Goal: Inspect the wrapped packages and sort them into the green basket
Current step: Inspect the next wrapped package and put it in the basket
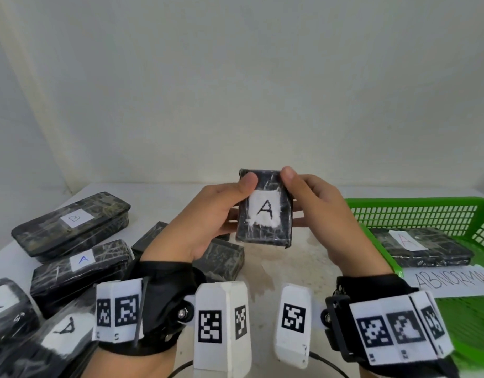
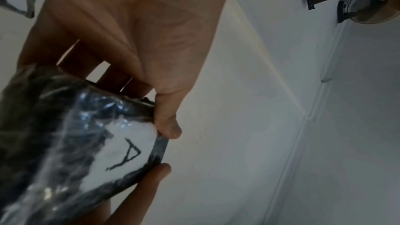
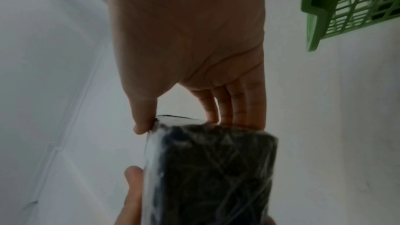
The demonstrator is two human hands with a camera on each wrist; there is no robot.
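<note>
A black plastic-wrapped package [image 1: 265, 211] with a white label marked "A" is held upright above the table, its label facing me. My left hand [image 1: 216, 214] pinches its left edge, thumb on the front and fingers behind. My right hand [image 1: 314, 211] pinches its right edge the same way. In the left wrist view the package [image 2: 71, 143] shows its label beside my thumb; in the right wrist view the package [image 3: 212, 174] shows its dark back side. The green basket [image 1: 415, 207] stands at the right, with one wrapped package [image 1: 423, 245] labelled "A" inside.
Several wrapped packages lie at the left of the white table [image 1: 298, 266], one labelled "B" [image 1: 71, 222] and another "A" [image 1: 82, 264]. More sit under my left wrist. A paper sign reading "ABNORMAL" [image 1: 453, 279] lies in the basket. A pale wall rises behind.
</note>
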